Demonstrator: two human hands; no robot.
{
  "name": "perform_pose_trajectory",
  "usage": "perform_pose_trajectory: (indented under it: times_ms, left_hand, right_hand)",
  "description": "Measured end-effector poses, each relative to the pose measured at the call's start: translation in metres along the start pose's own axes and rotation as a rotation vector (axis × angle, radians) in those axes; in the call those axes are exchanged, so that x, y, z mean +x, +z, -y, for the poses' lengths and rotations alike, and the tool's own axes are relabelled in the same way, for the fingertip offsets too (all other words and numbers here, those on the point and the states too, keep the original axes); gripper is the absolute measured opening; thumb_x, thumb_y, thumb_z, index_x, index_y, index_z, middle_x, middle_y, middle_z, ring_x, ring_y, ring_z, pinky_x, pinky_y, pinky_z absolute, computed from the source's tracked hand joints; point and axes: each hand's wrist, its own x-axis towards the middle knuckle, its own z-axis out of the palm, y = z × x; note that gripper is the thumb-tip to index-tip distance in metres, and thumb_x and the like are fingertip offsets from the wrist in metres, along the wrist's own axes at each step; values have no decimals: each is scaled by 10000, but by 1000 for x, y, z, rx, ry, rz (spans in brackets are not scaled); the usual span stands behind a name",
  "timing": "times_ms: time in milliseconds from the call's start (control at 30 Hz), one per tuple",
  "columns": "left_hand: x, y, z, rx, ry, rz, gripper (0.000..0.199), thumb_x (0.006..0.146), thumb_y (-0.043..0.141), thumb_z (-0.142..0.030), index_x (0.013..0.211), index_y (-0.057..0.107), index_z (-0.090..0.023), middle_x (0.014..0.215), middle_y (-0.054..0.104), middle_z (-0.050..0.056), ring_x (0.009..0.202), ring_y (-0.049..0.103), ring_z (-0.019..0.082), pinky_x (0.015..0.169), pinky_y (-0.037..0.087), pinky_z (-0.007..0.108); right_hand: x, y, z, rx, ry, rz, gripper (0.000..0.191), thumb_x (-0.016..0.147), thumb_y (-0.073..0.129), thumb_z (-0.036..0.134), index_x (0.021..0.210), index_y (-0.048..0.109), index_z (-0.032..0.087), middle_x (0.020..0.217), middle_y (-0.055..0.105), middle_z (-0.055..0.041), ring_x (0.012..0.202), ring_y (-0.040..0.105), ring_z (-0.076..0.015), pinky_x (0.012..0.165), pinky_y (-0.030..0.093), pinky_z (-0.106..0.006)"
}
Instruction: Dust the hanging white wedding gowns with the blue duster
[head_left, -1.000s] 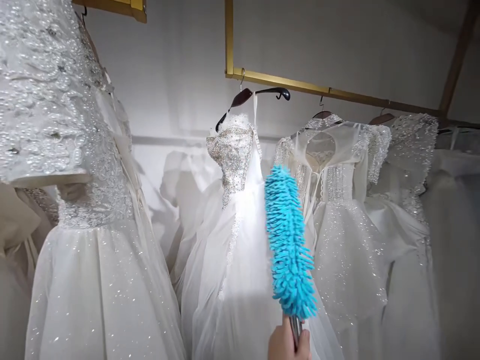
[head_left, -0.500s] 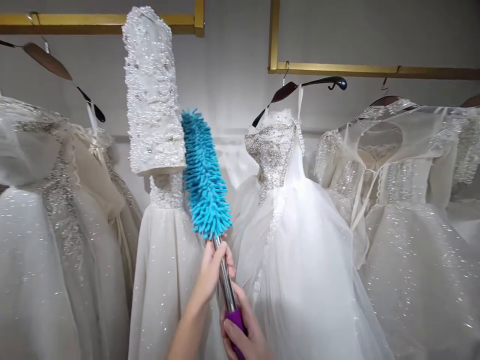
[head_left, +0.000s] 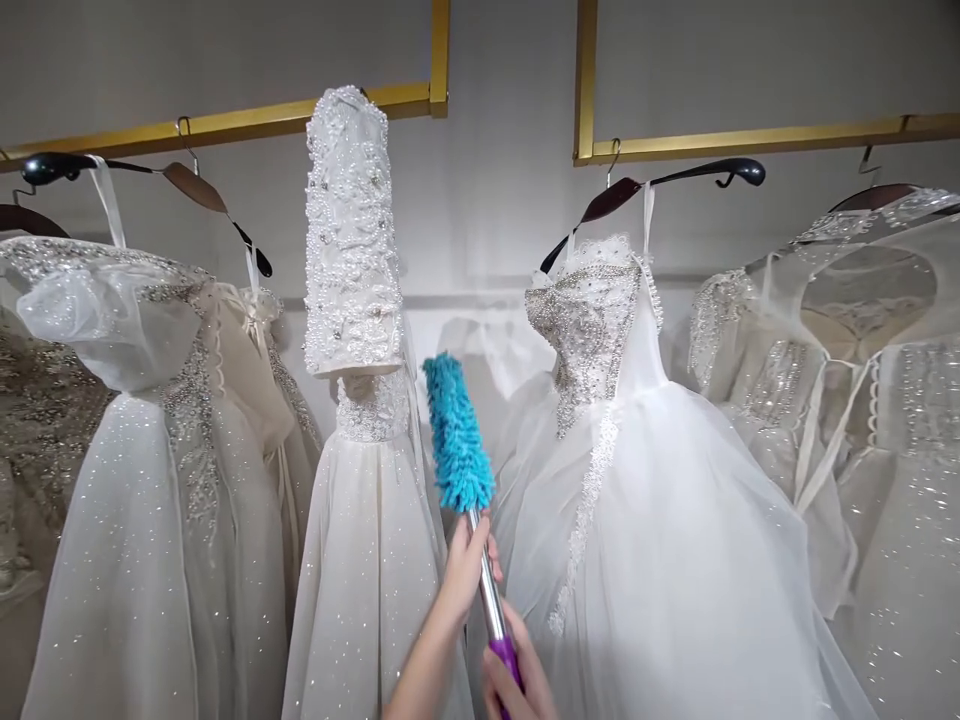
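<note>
A duster with a blue fluffy head (head_left: pixel 456 433), a silver rod and a purple grip points up in front of hanging white gowns. My left hand (head_left: pixel 463 562) wraps the silver rod just under the blue head. Lower down, my right hand (head_left: pixel 517 678) is closed around the purple grip at the bottom edge of the view. The blue head sits between a pearl-sleeved gown (head_left: pixel 352 400) on its left and a beaded strapless gown (head_left: pixel 622 470) on its right, close to the pearl-sleeved gown's skirt.
Gold rails (head_left: pixel 735 142) run along the grey wall with dark hangers (head_left: pixel 660 185) on them. More sparkly white gowns hang at the far left (head_left: pixel 127 450) and far right (head_left: pixel 862 400), packed close together.
The view swung left from the right-hand gowns. My left hand joined the right on the duster's rod, and the blue head has come down from beside the pearl sleeve to skirt height.
</note>
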Motion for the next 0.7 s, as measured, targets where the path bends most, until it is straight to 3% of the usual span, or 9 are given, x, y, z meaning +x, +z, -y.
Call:
perform_pose_trajectory:
  times_ms: [67, 133, 233, 333, 467, 567, 633, 700]
  left_hand:
    - [16, 12, -40, -3, 99, 38, 455, 704, 606, -554, 951, 455, -203, 528, 486, -99, 337, 446, 59, 350, 288, 157]
    - [32, 17, -73, -36, 194, 25, 418, 709, 616, -522, 925, 435, -213, 530, 483, -107, 340, 439, 50, 352, 287, 148]
    - [52, 12, -95, -82, 248, -87, 403, 698, 630, -492, 931, 445, -220, 524, 460, -118, 347, 421, 40, 367, 284, 145]
    - [63, -1, -78, -61, 206, -182, 365, 712, 609, -494, 894, 465, -211, 532, 457, -114, 364, 424, 40, 379, 271, 150]
    - [69, -12, -19, -19, 104, -253, 410, 683, 612, -549, 824, 438, -205, 510, 452, -113, 340, 423, 50, 365, 259, 163]
    - [69, -8, 19, 0, 32, -265, 516, 596, 651, -608, 825, 435, -199, 485, 452, -114, 320, 424, 57, 358, 262, 169]
    - [65, 1, 28, 9, 6, -230, 566, 578, 660, -622, 880, 459, -187, 482, 467, -106, 324, 435, 64, 362, 275, 171]
    - [57, 14, 22, 14, 25, -144, 584, 622, 641, -616, 976, 455, -191, 489, 479, -104, 331, 439, 68, 368, 299, 172]
  right_hand:
    - [12, 12, 46, -58, -47, 157, 665, 830, 494, 532, 1366, 228, 242, 348, 371, 135, 276, 236, -61, 302, 227, -182]
    - [29, 25, 83, 27, -48, 262, 627, 821, 537, 484, 1340, 247, 284, 493, 471, 122, 255, 279, -23, 275, 290, -150]
    - [57, 38, 103, 183, -61, 436, 527, 806, 577, 425, 1252, 333, 287, 630, 510, 109, 260, 303, 12, 242, 312, -110]
    - [76, 36, 87, 223, 7, 459, 499, 810, 581, 402, 1224, 326, 296, 626, 511, 115, 267, 307, 13, 235, 315, -91]
    - [86, 7, 42, 245, 140, 379, 747, 662, 674, 561, 1226, 276, 275, 591, 524, 126, 247, 272, 7, 210, 271, -107]
    - [85, -18, 12, 188, 176, 247, 896, 579, 677, 648, 1243, 233, 242, 536, 509, 134, 243, 249, 1, 233, 184, -121]
    - [82, -29, 0, 150, 127, 169, 884, 599, 649, 665, 1242, 238, 219, 483, 447, 146, 270, 247, -4, 294, 167, -131]
    - [77, -37, -4, 117, 42, 113, 847, 618, 629, 671, 1234, 271, 212, 459, 379, 150, 309, 264, -22, 348, 202, -150]
